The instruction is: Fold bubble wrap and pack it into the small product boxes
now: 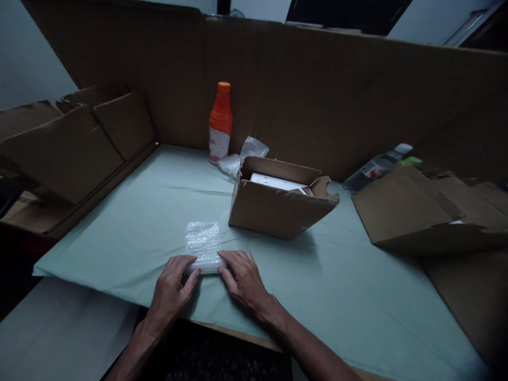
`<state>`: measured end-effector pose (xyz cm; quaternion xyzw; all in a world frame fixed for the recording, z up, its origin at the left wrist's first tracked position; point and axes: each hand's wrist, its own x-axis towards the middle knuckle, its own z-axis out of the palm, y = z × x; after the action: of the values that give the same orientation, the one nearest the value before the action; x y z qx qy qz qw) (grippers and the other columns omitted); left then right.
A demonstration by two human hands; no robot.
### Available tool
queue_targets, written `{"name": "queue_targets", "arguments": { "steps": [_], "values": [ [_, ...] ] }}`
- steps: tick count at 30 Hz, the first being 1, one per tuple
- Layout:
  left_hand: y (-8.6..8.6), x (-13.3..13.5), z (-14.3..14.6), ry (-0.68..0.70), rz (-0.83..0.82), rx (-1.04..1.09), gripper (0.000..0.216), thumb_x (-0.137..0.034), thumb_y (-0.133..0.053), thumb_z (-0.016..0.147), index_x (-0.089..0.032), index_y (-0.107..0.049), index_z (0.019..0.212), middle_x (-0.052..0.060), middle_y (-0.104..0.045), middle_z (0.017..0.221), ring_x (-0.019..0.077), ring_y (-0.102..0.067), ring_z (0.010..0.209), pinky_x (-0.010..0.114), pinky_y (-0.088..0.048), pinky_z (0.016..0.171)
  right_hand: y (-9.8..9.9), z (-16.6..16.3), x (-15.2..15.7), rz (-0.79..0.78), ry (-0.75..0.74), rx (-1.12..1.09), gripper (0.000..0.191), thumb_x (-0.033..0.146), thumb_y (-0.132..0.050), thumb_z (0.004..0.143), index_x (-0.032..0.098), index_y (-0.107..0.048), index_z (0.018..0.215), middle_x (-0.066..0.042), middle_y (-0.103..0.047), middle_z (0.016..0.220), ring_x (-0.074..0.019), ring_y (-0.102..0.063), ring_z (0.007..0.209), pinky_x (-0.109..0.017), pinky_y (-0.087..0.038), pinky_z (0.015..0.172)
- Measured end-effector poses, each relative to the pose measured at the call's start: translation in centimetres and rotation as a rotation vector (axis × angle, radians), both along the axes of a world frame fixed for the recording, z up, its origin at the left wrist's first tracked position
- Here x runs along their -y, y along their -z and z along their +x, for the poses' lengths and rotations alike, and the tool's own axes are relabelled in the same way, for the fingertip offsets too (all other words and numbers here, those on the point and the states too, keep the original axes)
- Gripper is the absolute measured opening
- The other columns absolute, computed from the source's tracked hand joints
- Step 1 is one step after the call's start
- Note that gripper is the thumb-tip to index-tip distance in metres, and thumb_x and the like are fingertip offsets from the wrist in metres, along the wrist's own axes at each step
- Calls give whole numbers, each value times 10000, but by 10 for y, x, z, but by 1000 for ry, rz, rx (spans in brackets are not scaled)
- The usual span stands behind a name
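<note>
A strip of bubble wrap (202, 238) lies on the pale green cloth, its near end rolled up. My left hand (173, 283) grips the left end of the roll, thumb on the near side and fingers over the top. At the roll's right end, my right hand (243, 278) holds it in the same way. Whether anything is inside the roll cannot be seen. Just beyond my right hand stands an open cardboard box (273, 211) with a white item (273, 182) inside.
An orange bottle (221, 119) stands at the back beside loose bubble wrap (254, 147). Cardboard boxes flank the cloth at left (63, 148) and right (413, 206). A clear plastic bottle (375, 166) leans behind the right one. A tall cardboard panel (317, 95) closes off the back.
</note>
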<state>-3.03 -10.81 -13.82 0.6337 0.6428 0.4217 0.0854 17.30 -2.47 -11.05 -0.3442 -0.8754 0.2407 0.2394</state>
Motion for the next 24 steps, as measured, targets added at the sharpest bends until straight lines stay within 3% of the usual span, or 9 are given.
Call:
{"name": "queue_targets", "arguments": {
  "steps": [5, 13, 18, 24],
  "values": [
    [0, -11, 0, -45, 24, -40, 176, -304, -577, 947, -215, -646, 1082, 71, -702, 1002, 236, -669, 957, 399, -564, 850, 4, -3, 2, 150, -40, 59, 412, 156, -635, 884, 192, -586, 1291, -143, -623, 1300, -298, -557, 1164, -468, -445, 963],
    [3, 1, -4, 60, 4, -71, 379, -260, -609, 909, -229, -589, 1286, 127, -610, 1283, 275, -607, 1186, 469, -550, 979, 1, -3, -5, 8, -66, 54, 306, 153, -625, 923, 215, -639, 1222, -73, -727, 1142, -248, -607, 1055, -426, -434, 936],
    [4, 3, -8, 60, -14, -13, 247, -265, -580, 942, -234, -652, 1176, 102, -669, 1188, 246, -647, 1111, 440, -570, 939, 0, -2, -4, -46, -73, -9, 271, 207, -620, 935, 204, -651, 1204, -64, -747, 1102, -230, -636, 1011, -426, -441, 951],
    [0, -8, -8, 20, -5, 19, 192, -315, -594, 938, -240, -679, 1092, 72, -719, 1069, 239, -674, 1017, 420, -581, 881, 7, -3, -1, 133, -42, 26, 476, 167, -640, 872, 204, -563, 1340, -149, -587, 1362, -300, -552, 1199, -471, -455, 982]
  ]
}}
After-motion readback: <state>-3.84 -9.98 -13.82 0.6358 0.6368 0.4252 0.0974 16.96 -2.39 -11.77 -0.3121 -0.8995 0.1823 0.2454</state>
